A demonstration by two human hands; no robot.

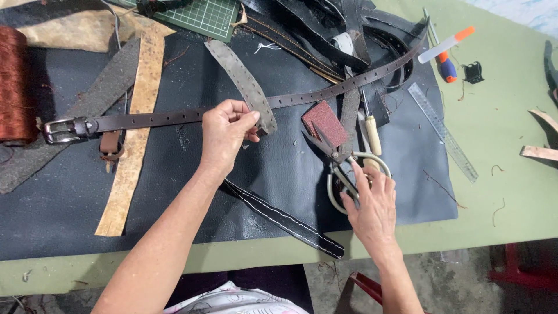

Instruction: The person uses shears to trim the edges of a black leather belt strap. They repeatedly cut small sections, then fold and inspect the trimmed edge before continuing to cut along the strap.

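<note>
landmark: scissors, lying on the black leather sheet that covers most of the green bench.
step: trimming prep, by the look of it. One hand steadies a strap end while the other goes for the cutter; nothing is cut yet.
left hand: fingers pinched closed on the lower end of a grey punched strap, left of the scissors, right where that strap crosses the long belt.
right hand: just below the scissors, fingers spread, fingertips on the loop handles. Touching, not lifted; I can't tell whether a finger is through a loop.
dark belt: runs from its metal buckle, far left of the scissors, up to the pile above and right of them. It passes under the left hand.
next move: my read is that the right hand needs a proper grip through the handles, blades raised clear of the sandpaper block touching their tip, and the strap end held taut.
count, cutters: 1 pair of scissors.
count, straps: 1 buckled belt, 1 grey punched strap, 1 stitched black strap below-left of the scissors, and a heap of dark pieces above that's too tangled to count.
count, small tools: 1 awl with a pale handle just above the scissors, 1 clear ruler to the right, 1 orange-capped marker up right.
count, hands: 2, same person.
</note>
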